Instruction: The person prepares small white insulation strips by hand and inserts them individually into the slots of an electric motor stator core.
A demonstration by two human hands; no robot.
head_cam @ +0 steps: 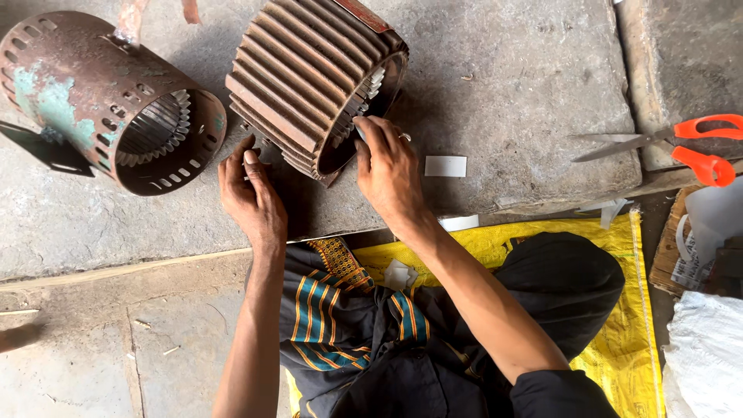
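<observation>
Rough grey concrete makes up the raised slab (pixel 526 85) on which the work lies, with a lower stretch of floor to the left of the person's knees.

At the slab's near edge, the right hand (pixel 389 170) has its fingertips drawn together at the open rim of a ribbed motor housing (pixel 309 73). The thumb and forefinger pinch something small and pale against the inner slots, though what exactly sits between them is too small to tell. A ring shows on one finger. The left hand (pixel 251 193) rests just beside the housing's lower left side, fingers loosely curled and touching the ribs near the base. It grips nothing that can be seen.

The ribbed housing lies on its side near the middle of the slab's near edge, its open mouth turned toward the person, with slotted laminations showing inside. Well to its left, toward the slab's left edge, a second housing (pixel 101 93) lies on its side, rusty with patches of green paint and rows of holes round its rims.

A small white paper strip (pixel 446 166) lies on the slab just right of the right hand. Scissors with orange handles (pixel 681 143) rest at the slab's right edge.

Below the slab, the person sits on a yellow woven sack (pixel 619 333), wearing dark cloth with orange and blue stripes. More white slips (pixel 399 274) lie in the lap.
</observation>
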